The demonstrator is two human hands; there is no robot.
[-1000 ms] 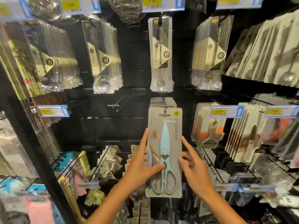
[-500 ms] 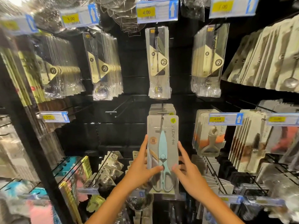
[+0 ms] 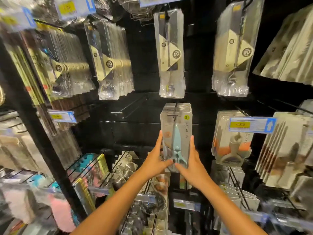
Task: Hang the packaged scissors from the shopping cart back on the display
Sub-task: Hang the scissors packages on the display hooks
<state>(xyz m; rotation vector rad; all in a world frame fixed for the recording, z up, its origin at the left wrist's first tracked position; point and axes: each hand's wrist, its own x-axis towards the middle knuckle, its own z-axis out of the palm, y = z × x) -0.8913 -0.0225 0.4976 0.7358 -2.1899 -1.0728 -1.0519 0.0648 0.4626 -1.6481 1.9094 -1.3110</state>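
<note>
1. Item: packaged scissors [image 3: 176, 138], pale blue handles on a grey card, held upright against the display [image 3: 138, 136]; the card's top slot sits at the tip of the hook [image 3: 173, 115], in front of a row of like cards already hanging there

2. Left hand [image 3: 156, 164]: fingers run up the near edge of the card, thumb crosses the lower front toward the scissor handles; it grips the card by its side

3. Right hand [image 3: 192, 162]: mirrors the other, fingers straight up the opposite edge, thumb tucked in at the bottom front; it pinches the card between thumb and fingers

4. Stage, as judged: threading the slot over the hook; whether the slot is fully on the wire cannot be told from this view

5. Method advised: both hands keep the card level and square to the hook, then push it straight away from the palms so it slides along the wire to meet the cards behind

6. Caution: a tilt toward either thumb would likely snag the slot on the hook's cross-bar; release should wait until the card bears its own weight

7. Nearby stock: a peeler pack [image 3: 234, 146] hangs well beyond the right hand's outer side; a price tag [image 3: 250, 125] sits above it
</note>
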